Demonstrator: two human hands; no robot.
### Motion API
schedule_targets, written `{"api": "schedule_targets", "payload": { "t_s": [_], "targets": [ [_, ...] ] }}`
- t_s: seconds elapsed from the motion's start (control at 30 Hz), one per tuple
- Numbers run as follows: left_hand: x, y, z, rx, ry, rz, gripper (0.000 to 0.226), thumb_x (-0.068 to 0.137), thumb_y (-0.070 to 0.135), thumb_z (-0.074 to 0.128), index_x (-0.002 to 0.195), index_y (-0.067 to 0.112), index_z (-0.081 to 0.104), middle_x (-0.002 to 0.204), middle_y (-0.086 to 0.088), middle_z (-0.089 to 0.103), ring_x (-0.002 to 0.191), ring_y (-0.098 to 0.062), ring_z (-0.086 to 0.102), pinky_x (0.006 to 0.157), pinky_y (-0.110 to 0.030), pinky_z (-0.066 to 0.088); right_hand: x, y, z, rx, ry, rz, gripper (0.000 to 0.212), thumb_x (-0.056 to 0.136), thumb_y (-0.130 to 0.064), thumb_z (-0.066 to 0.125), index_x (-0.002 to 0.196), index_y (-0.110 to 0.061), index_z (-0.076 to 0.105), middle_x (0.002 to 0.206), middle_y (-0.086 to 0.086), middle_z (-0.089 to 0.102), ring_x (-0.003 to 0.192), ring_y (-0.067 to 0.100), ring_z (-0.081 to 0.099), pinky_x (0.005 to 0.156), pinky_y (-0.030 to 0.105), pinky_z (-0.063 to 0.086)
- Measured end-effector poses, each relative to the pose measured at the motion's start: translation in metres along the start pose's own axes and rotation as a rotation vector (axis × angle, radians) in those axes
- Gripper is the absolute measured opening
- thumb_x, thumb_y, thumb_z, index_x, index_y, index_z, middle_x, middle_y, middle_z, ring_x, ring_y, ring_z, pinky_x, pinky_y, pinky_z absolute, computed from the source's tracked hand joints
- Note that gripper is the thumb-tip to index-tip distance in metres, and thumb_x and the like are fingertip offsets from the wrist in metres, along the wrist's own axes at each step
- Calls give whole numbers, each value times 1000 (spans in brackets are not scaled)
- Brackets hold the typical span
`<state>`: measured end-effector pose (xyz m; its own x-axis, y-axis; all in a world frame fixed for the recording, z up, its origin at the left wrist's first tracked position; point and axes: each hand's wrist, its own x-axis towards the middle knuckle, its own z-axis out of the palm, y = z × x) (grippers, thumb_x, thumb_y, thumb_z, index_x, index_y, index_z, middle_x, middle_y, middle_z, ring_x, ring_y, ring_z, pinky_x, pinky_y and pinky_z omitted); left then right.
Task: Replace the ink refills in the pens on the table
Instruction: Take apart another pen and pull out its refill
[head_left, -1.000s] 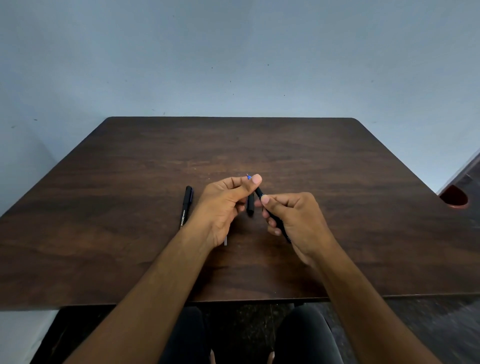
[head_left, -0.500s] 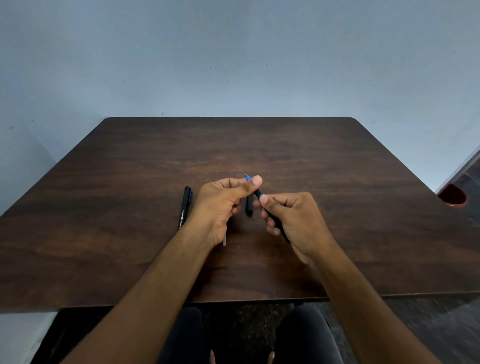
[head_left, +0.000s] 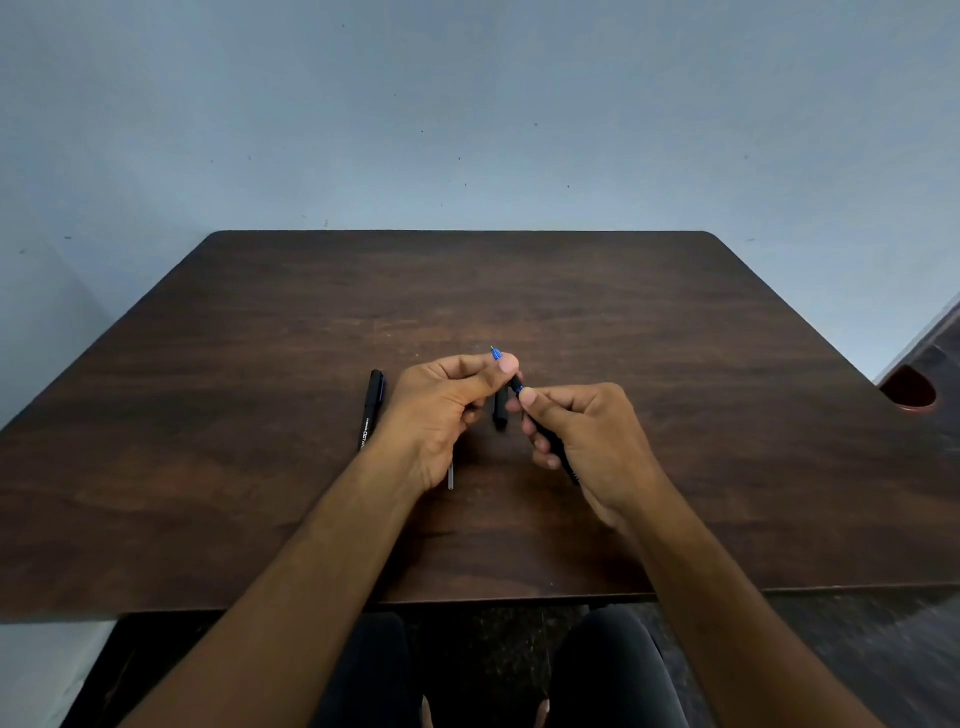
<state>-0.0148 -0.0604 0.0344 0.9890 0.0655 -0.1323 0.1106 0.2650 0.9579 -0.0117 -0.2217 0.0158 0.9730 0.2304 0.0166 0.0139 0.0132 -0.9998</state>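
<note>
A black pen (head_left: 543, 428) with a blue tip is held above the middle of the dark wooden table (head_left: 675, 364). My right hand (head_left: 587, 441) grips its barrel. My left hand (head_left: 447, 410) pinches the front end near the blue tip between thumb and fingers. A black cap (head_left: 501, 410) lies on the table between the two hands. A second black pen (head_left: 372, 409) with white lettering lies capped just left of my left hand. A thin pale refill (head_left: 451, 475) pokes out from under my left wrist, mostly hidden.
A light blue wall stands behind the table's far edge. A reddish-brown rounded object (head_left: 909, 389) sits off the table's right edge. My dark-clothed knees (head_left: 613, 670) show below the near edge.
The two hands have stayed in place around the pen; my left thumb has shifted slightly on the blue tip end. The capped pen, the cap and the refill have not moved.
</note>
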Motion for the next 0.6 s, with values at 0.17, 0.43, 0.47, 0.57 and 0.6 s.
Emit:
{"api": "schedule_targets", "payload": {
  "t_s": [0.17, 0.43, 0.47, 0.57, 0.6],
  "targets": [
    [2, 0, 4, 37, 53, -39, 41, 55, 42, 88, 79, 16, 69, 65, 4, 61, 61, -9, 48, 61, -26, 41, -1, -2, 1, -27, 0, -1, 21, 100, -15, 62, 91, -6, 79, 64, 3, 63, 54, 11, 51, 48, 23, 42],
    [-2, -2, -6, 5, -189, -40, 25, 93, 23, 63, 115, 19, 73, 119, 0, 72, 93, -8, 65, 76, -26, 41, 1, -1, 0, 22, 18, 1, 23, 101, -11, 61, 88, -1, 78, 63, 5, 60, 53, 12, 47, 45, 24, 37],
    [-2, -3, -6, -1, -170, -34, 24, 92, 22, 64, 113, 19, 74, 117, -1, 73, 93, -8, 67, 74, -26, 42, 2, 0, 0, 20, 16, 7, 23, 101, -11, 61, 89, -1, 78, 63, 5, 60, 53, 12, 47, 45, 24, 38],
    [-2, -4, -5, 9, -93, -13, 28, 79, 29, 75, 105, 17, 77, 109, -4, 75, 86, -8, 68, 67, -22, 42, 2, 2, 1, 24, 4, 11, 22, 100, -13, 62, 90, -2, 79, 63, 3, 61, 53, 11, 48, 45, 23, 39],
    [-1, -4, -4, 15, -69, -5, 31, 75, 31, 79, 101, 15, 78, 105, -4, 76, 81, -7, 66, 63, -21, 42, 2, 2, 1, 24, 0, 11, 22, 100, -13, 62, 90, -3, 79, 63, 3, 61, 53, 11, 48, 45, 23, 39]
  ]
}}
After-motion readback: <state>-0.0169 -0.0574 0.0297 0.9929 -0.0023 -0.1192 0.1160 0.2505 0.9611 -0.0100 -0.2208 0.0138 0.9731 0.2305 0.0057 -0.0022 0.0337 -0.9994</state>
